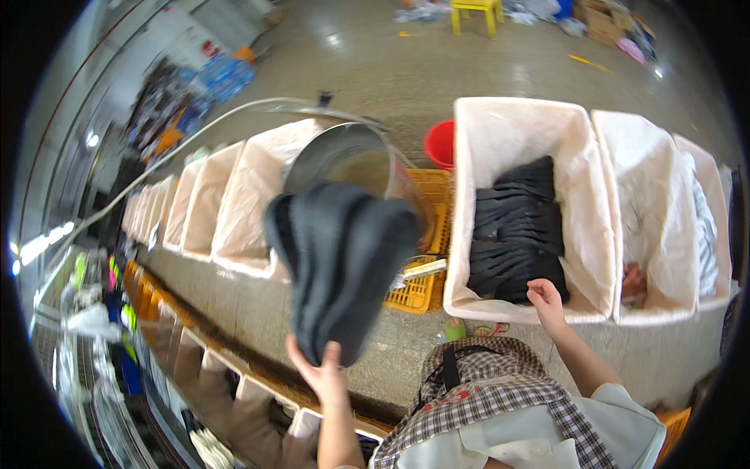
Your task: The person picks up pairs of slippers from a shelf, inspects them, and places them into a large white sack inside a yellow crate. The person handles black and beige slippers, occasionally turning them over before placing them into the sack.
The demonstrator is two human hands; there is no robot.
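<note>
My left hand (322,377) grips the lower end of a thick bundle of black socks (336,266), thumb on one side and fingers on the other. The bundle stands up from the hand, fans out in wavy layers and is blurred; its far end overlaps the metal barrel (344,148). At the near right corner of the sock pile, my right hand (547,297) has its fingers curled together; whatever they may pinch is too small to make out. The pile of black socks (516,227) lies in overlapping rows inside a white-lined bin (582,258).
More lined bins stand right (644,141) and in a row at left (238,195). A red bucket (439,144) and yellow crates (414,293) sit beside the barrel. A pale hose (211,125) arcs across the left. A yellow stool (476,8) is far off.
</note>
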